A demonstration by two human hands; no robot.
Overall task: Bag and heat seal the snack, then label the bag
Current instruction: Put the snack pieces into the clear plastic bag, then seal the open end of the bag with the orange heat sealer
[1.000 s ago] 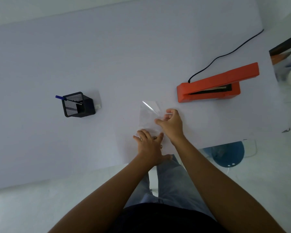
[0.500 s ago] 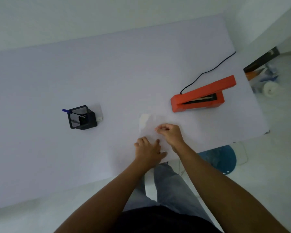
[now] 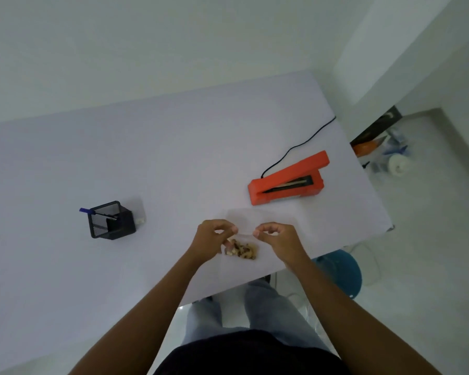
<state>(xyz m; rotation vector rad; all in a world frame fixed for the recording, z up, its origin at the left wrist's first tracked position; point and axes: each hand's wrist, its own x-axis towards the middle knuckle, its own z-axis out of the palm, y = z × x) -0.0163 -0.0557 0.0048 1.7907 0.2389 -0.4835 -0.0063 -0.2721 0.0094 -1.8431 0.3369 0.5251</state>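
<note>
A clear plastic bag [image 3: 244,226] is held up just above the white table [image 3: 173,158] near its front edge. My left hand [image 3: 214,239] pinches its left top corner and my right hand [image 3: 278,240] pinches its right top corner. A small heap of brown and pale snack pieces [image 3: 241,250] shows low between my hands, seemingly in the bag's bottom. An orange heat sealer [image 3: 287,182] lies behind and to the right, its black cord [image 3: 298,147] running to the table's back corner.
A black mesh pen holder [image 3: 110,220] with a blue pen [image 3: 86,210] stands at the left, a small white item [image 3: 140,220] beside it. A blue stool [image 3: 339,272] sits under the table's right edge. Clutter lies on the floor at the far right.
My hands came off the flat bag on the table and now pinch its top corners, lifting it. The snack pieces have come into sight. The head camera tilted up and back.
</note>
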